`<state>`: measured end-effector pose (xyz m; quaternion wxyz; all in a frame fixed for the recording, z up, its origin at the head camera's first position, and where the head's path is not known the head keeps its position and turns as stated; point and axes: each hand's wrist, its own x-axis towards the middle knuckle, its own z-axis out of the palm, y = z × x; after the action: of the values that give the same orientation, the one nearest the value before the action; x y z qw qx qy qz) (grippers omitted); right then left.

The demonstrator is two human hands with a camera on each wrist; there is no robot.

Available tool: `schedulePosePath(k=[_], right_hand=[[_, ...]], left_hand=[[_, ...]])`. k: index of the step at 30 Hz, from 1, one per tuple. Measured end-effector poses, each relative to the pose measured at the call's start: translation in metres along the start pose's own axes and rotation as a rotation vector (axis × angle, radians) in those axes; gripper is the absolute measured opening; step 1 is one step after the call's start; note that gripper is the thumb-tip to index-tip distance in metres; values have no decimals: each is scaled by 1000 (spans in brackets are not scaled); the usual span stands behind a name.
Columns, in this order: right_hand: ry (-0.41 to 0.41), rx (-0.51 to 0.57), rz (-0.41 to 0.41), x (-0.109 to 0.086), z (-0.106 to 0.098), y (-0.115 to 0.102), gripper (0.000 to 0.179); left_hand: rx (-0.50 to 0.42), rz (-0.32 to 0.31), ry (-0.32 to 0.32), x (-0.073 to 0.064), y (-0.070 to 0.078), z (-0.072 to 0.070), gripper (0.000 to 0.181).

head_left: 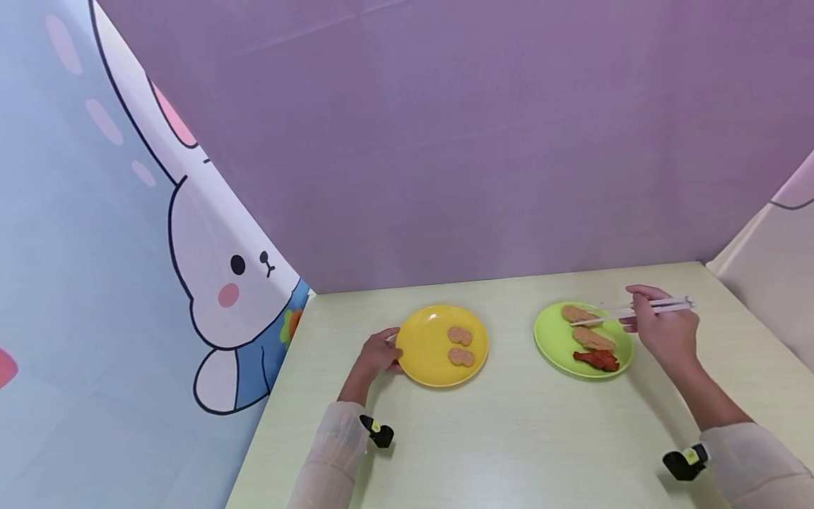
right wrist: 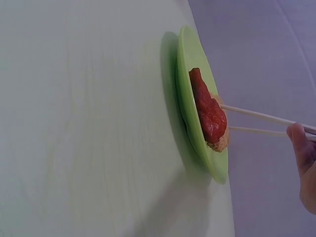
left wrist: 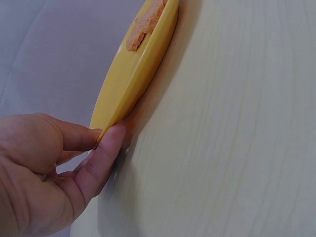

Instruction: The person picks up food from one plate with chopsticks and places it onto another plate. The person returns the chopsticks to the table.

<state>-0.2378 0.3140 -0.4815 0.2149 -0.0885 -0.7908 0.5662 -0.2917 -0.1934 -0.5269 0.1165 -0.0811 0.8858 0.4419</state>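
Observation:
My left hand (head_left: 377, 353) pinches the left rim of a yellow plate (head_left: 420, 346), thumb and fingers meeting over its edge in the left wrist view. Two tan nugget-like pieces, an upper piece (head_left: 460, 336) and a lower piece (head_left: 461, 357), lie on the plate's right side. A pair of chopsticks (head_left: 664, 304) is gripped in my right hand (head_left: 668, 329). Their spread tips reach over a green plate (head_left: 552, 343), around the upper fried tan piece (head_left: 580, 315). Below that lie another fried piece (head_left: 593, 339) and a red drumstick (right wrist: 210, 116).
Both plates stand on a pale wood-grain table (head_left: 470, 438), the green one to the right. A purple cloth (head_left: 509, 141) hangs behind the table. At the left stands a blue panel with a rabbit picture (head_left: 216, 283). Small black devices sit at both wrists.

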Motion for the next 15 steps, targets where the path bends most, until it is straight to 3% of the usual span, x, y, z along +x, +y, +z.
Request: schedulePosePath(k=[15], right_hand=[[62,61,43,1,0,1,24]], left_hand=[[-24,-12,-7,0,0,0,60]])
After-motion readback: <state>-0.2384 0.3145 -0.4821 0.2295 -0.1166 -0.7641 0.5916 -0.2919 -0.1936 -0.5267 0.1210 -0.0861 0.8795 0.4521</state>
